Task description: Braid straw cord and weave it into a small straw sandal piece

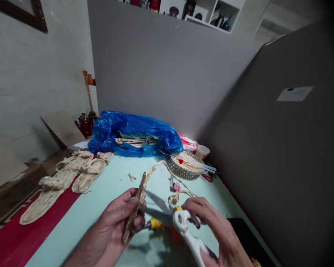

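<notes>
My left hand (119, 218) pinches a flat piece of woven straw (136, 207), seen nearly edge-on. From its upper end a braided straw cord (167, 167) arches over to the right and down onto the table. White-handled scissors (180, 222) are in my right hand (211, 218), their blades parted and pointing left at the woven piece. One blade reaches to its near edge by my left fingers; whether it touches the straw I cannot tell. Under the scissors lies a tool with a yellow handle (156, 223), partly hidden. A pink clip (176, 187) sits beyond them.
Woven straw sandals (55, 181) lie at the left on a red strip. At the back, a blue plastic bag (133, 122) holds straw bundles. A round basket (183, 170) with straw and a paper cup (202, 151) stand back right. A grey partition (281, 148) rises along the right.
</notes>
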A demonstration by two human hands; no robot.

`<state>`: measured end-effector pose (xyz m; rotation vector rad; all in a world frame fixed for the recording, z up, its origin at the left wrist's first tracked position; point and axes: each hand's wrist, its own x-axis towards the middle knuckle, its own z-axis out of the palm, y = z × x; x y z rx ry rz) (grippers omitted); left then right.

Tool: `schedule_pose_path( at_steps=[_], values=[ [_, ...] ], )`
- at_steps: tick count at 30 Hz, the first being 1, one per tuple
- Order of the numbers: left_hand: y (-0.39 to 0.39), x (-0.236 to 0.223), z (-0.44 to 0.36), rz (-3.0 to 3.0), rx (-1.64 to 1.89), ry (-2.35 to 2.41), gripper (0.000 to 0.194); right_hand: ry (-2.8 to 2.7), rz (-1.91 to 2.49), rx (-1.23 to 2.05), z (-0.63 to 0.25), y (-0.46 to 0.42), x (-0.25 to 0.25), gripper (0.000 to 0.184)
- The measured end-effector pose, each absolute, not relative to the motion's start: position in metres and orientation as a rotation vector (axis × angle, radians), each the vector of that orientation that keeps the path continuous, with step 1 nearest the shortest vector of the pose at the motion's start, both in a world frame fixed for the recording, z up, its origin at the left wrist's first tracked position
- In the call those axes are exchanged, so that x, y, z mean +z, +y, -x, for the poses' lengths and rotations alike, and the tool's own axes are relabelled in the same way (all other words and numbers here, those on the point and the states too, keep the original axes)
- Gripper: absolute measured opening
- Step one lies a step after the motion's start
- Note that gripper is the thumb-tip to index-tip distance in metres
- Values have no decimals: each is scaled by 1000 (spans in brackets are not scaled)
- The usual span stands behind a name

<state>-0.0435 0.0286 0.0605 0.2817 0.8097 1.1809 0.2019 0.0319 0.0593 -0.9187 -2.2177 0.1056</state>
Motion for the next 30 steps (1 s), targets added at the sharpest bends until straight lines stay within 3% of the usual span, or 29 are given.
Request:
schedule_pose_path(
  at_steps=[7,20,30],
  values=[
    [28,64,43,-269,1130,628,17,-2294,947,-117,-208,36,44,43],
    [21,58,41,-286,1035,534,7,-2297,885,-139,-209,42,32,58],
    [22,51,40,-321,1015,472,7,-2291,811,-242,-213,43,31,49]
  ],
)
